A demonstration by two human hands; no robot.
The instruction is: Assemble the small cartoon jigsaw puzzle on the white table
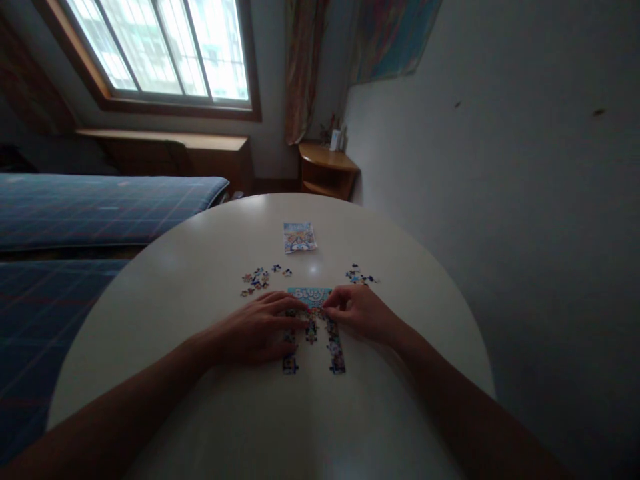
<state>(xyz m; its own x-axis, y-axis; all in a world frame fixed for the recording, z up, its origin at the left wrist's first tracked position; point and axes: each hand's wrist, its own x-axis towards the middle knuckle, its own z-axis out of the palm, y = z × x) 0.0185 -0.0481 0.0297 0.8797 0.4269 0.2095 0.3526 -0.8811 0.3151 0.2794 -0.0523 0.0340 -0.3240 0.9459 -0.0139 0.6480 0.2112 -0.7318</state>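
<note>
A partly joined jigsaw puzzle (337,353) lies on the table before me, with a blue lettered strip along its top, a column down each side and a short one hanging in the middle. My left hand (265,327) rests flat over its left column, fingers stretched and covering part of it. At the puzzle's upper right, my right hand (353,310) pinches thumb and forefinger together on a small puzzle piece (320,311), mostly hidden by the fingertips. Bare tabletop shows between the columns.
Loose puzzle pieces (257,280) lie beyond my left hand, and another cluster (355,275) lies beyond my right. Farther back is a printed packet (299,238). The round white table (200,247) has a bed (100,207) to its left and a wall (500,200) to its right.
</note>
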